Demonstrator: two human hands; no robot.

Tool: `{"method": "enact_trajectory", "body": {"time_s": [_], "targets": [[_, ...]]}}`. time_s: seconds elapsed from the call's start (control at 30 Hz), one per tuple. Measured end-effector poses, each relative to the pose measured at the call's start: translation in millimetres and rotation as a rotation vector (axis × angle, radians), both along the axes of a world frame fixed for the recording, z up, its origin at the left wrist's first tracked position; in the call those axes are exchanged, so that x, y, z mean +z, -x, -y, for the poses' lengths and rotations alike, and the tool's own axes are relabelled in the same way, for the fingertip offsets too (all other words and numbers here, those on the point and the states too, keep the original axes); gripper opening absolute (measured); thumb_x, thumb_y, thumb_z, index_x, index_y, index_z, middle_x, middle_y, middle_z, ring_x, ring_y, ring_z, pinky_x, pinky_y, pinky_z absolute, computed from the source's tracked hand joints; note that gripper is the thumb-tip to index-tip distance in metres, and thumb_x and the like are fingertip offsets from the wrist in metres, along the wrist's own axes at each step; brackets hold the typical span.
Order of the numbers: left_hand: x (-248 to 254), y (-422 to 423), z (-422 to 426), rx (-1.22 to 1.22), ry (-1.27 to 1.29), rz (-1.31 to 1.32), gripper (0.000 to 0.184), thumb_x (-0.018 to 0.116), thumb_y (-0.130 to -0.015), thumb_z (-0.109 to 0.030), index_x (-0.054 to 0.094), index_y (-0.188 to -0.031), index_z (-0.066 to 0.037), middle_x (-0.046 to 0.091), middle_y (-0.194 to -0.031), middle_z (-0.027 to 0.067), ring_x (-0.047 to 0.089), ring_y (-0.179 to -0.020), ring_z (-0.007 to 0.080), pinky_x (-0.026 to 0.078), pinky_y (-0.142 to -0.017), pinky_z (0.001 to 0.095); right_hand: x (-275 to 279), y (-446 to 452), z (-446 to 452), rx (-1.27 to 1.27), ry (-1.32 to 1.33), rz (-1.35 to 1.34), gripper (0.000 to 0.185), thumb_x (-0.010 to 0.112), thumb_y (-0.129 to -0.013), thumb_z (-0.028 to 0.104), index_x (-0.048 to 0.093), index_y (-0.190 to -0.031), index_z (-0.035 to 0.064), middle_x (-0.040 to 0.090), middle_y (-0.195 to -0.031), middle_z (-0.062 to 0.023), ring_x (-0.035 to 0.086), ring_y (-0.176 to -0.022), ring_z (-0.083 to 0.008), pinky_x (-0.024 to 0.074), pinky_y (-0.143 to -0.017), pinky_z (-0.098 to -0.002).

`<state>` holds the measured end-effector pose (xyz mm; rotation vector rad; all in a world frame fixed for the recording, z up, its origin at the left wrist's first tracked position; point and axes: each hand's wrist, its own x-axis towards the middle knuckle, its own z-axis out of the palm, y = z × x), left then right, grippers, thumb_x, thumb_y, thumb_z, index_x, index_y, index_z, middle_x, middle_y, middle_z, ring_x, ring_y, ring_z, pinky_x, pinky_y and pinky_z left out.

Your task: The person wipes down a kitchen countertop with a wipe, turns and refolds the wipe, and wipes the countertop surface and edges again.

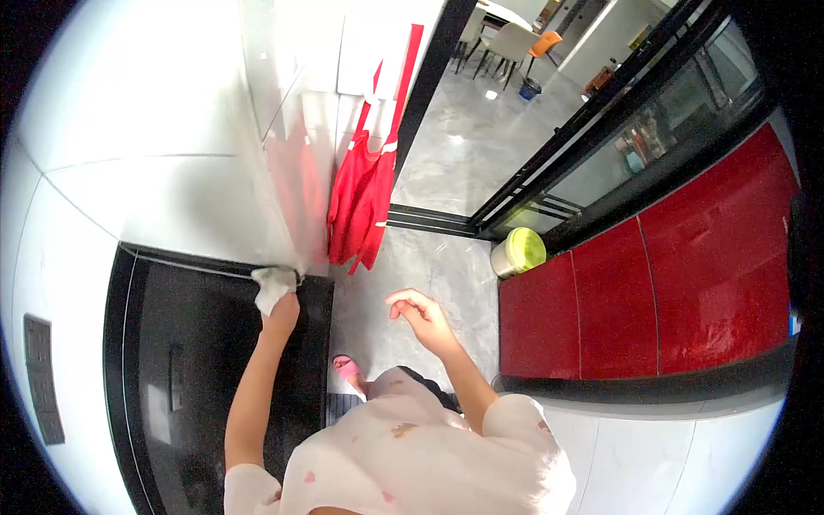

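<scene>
My left hand (281,314) is closed on a whitish cloth (274,287) at the back right corner of the black countertop (215,343), close to the white wall. Held out over the grey floor, my right hand (421,318) has its fingers loosely curled and apart, with nothing in them. A red apron (362,202) hangs on the wall beyond my hands, between the countertop and the doorway.
Red cabinets (614,296) line the right side. A bin with a yellow-green lid (525,249) stands at their far end. Past the black door frame are chairs (511,43) and a small blue bin (530,87). A pink slipper (345,366) shows below.
</scene>
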<state>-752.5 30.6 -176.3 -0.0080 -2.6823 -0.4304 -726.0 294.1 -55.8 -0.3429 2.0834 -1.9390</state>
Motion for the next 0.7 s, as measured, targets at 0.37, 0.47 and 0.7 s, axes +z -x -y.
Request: {"method": "enact_trajectory", "body": {"time_s": [0.37,0.47,0.7], "targets": [[85.3,-96.1,-15.2,-0.252,-1.728,0.195,0.020,0.049,-0.077,-0.012,0.057,-0.087,0.004,0.060,-0.085,0.0067,0.056,-0.077,0.0136,0.041,-0.068,0.0249,4.0,-4.9,0.7,-0.036,-0.049,-0.177,0.017,0.040,-0.083,0.005,0.056,-0.089,0.0022,0.053,-0.067,-0.0020,0.049,-0.068,-0.0091,0.0384,-0.067,-0.0214],[128.9,-155.7,-4.3,-0.199,-1.911,0.152,0.026,0.047,-0.082,-0.019,0.058,-0.084,0.004,0.060,-0.082,0.0068,0.056,-0.075,0.0116,0.042,-0.067,0.0230,-1.0,-30.4,25.5,0.069,-0.014,-0.074,0.017,0.041,-0.084,0.008,0.055,-0.089,0.0009,0.054,-0.070,-0.0031,0.050,-0.071,-0.0104,0.0374,-0.072,-0.0233],[173.4,-312.8,39.5,-0.101,-1.815,0.056,0.023,0.049,-0.082,-0.018,0.058,-0.085,0.003,0.060,-0.078,0.0055,0.056,-0.070,0.0097,0.042,-0.065,0.0209,5.3,-144.0,153.5,0.603,0.426,0.378,0.038,0.040,-0.084,0.021,0.040,-0.115,-0.0011,0.047,-0.113,-0.0133,0.044,-0.104,-0.0205,0.0336,-0.088,-0.0321]]}}
